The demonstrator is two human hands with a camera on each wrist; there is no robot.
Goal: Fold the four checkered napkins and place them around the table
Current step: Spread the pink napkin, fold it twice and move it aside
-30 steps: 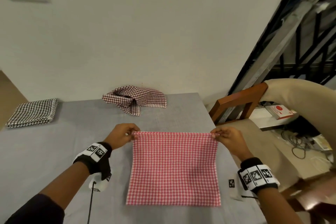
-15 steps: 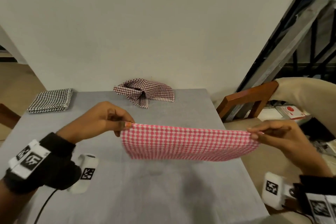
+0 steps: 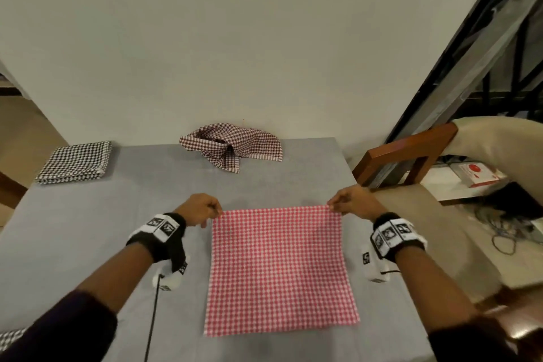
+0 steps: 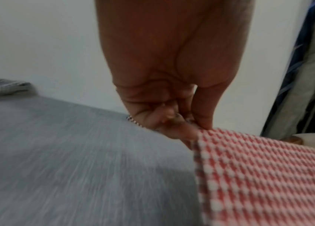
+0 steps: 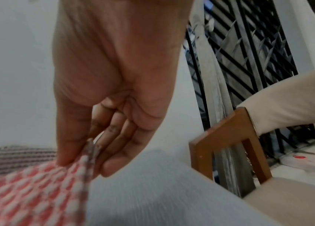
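Note:
A red-and-white checkered napkin lies spread flat on the grey table in front of me. My left hand pinches its far left corner, and in the left wrist view the left hand has thumb and fingers on the napkin. My right hand pinches the far right corner; the right wrist view shows the right hand holding the napkin edge. A crumpled brown checkered napkin sits at the far edge. A folded black-and-white napkin lies at the far left.
A wooden chair with a beige cover stands past the table's right edge. The wall runs right behind the far edge. Black railing and floor clutter lie to the right. A scrap of checkered cloth shows at the lower left.
Half a second ago both hands held the red napkin stretched in the air above the table. Now it lies flat again, with the hands still on its far corners.

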